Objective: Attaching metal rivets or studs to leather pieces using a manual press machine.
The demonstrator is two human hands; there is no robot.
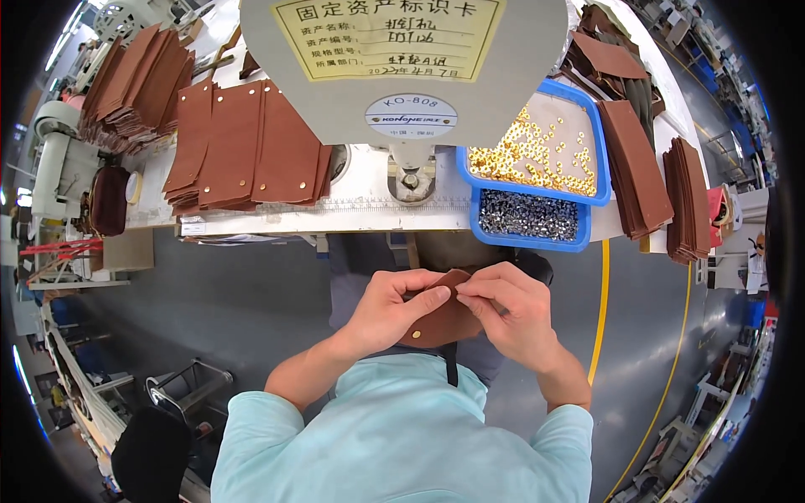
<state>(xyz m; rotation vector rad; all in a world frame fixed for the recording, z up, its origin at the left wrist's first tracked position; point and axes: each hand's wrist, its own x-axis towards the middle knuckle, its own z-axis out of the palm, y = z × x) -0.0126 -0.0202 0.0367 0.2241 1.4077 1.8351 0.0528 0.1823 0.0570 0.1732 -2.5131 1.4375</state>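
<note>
A brown leather piece (444, 325) with a gold snap near its lower edge is held over my lap, just off the front edge of the table. My left hand (390, 308) grips its left side, thumb on top and fingers behind. On the other side, my right hand (509, 312) pinches at the upper right edge of the same piece, thumb and forefinger together. Whether a small part sits between those fingertips is too small to tell.
Ahead stands a grey riveting machine (335, 109). Right of it are blue trays of gold rings (537, 159) and silver fasteners (528, 216). Brown leather pieces lie stacked at left (243, 155) and right (635, 172). A white table (335, 220) carries these.
</note>
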